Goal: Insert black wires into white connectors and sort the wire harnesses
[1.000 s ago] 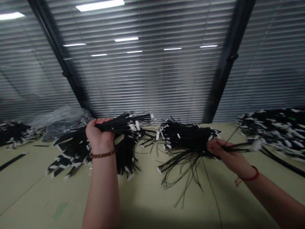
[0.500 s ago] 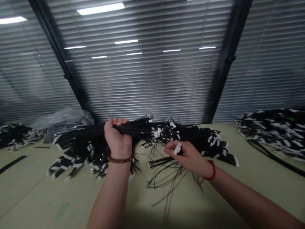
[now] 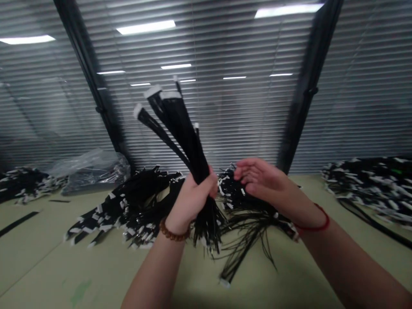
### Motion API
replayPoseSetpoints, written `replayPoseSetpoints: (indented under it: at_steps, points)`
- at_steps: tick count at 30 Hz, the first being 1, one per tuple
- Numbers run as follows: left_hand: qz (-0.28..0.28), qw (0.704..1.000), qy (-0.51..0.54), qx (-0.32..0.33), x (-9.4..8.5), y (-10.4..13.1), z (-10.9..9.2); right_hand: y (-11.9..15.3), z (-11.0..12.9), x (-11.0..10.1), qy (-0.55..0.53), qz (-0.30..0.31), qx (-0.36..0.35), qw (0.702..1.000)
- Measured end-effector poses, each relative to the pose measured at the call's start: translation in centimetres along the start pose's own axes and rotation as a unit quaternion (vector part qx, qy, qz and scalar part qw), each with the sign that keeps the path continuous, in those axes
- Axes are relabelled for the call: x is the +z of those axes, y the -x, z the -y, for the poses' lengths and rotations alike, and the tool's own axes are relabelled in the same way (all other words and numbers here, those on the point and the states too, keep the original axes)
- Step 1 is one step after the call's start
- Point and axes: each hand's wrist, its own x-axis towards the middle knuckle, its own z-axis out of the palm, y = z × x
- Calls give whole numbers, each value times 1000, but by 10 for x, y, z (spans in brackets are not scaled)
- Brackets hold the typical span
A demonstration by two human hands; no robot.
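Note:
My left hand (image 3: 196,195) is closed round the middle of a bundle of black wire harnesses (image 3: 180,116). The bundle is held upright and leans left, its wide white connectors at the top and loose wire ends hanging below the fist. To the right, my right hand (image 3: 264,182) is raised with fingers loosely curved and apart; nothing shows in it. Beneath it on the table lies a loose harness (image 3: 244,249) with a white connector at its near end and fanned wires. Behind that hand is a heap of black harnesses (image 3: 234,189), partly hidden.
A large pile of harnesses (image 3: 109,210) spreads left of my left hand. Clear plastic bags (image 3: 93,169) lie behind it by the blinds (image 3: 206,107). Further heaps sit at the far left (image 3: 28,184) and far right (image 3: 376,184), with a thick black cable (image 3: 373,223) beside the latter.
My left hand has swung its bundle from lying level to upright and moved right. My right hand has let go of the white connector and lifted away. The loose harness now points toward me.

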Motion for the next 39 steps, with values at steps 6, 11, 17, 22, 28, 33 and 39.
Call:
replayPoseSetpoints:
  at_steps: [6, 11, 17, 22, 28, 33, 39]
  points:
    - [149, 935, -316, 61, 20, 22, -1, -16, 4, 35, -162, -9, 15, 987]
    - [228, 854, -465, 54, -12, 26, -30, -9, -10, 54, -169, -60, 1, 984]
    - [108, 850, -516, 19, -13, 28, -37, -10, -20, 54, -75, -81, -38, 993]
    - [78, 964, -243, 78, -5, 17, -10, -9, -25, 55, -70, -36, -23, 997]
    - [-76, 989, -95, 86, 5, 5, 7, -10, -32, 58, -120, -8, -15, 993]
    - [-146, 968, -132, 154, 4, 5, 0, -12, -25, 57, -86, -115, -9, 990]
    - [-118, 981, -27, 153, 6, 7, -5, -13, -20, 51, -44, -181, 1, 983]
